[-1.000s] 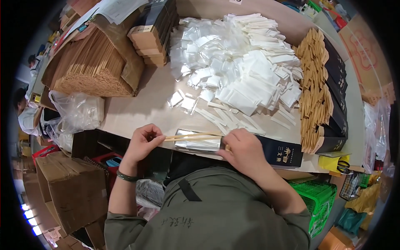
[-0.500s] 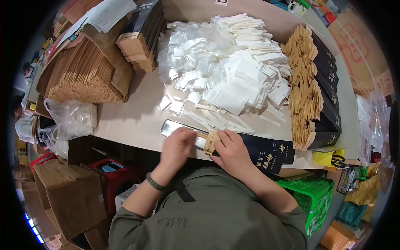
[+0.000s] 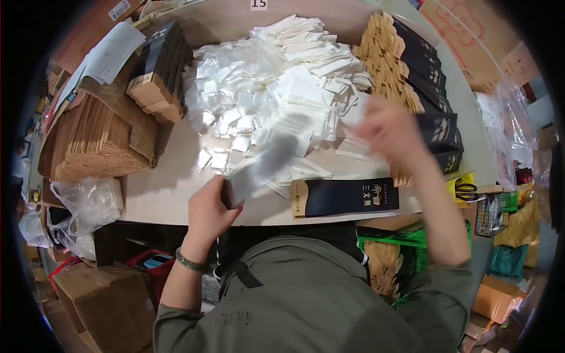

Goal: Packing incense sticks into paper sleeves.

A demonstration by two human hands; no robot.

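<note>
My left hand (image 3: 213,203) is closed around one end of a flat silver metal strip (image 3: 262,167), which tilts up to the right and is smeared by motion. To its right, a dark blue paper pouch (image 3: 347,198) with a tan end lies flat along the near edge of the table, apart from both hands. My right hand (image 3: 391,129) is raised at the right, between the white sachets (image 3: 306,109) and the tan-and-dark pouches (image 3: 438,126). Motion blurs its fingers, so I cannot make out whether it holds anything.
Clear sachets (image 3: 226,88) are heaped at the far left of the white ones. Brown paper pouches (image 3: 100,141) and a dark bundle (image 3: 159,70) stand at the left. Scissors (image 3: 467,191) sit at the right corner, above a green crate (image 3: 421,241).
The metal strip has come away from the pouch's tan end in my left hand. My right hand has left the pouch and moved up and right. The head view has shifted.
</note>
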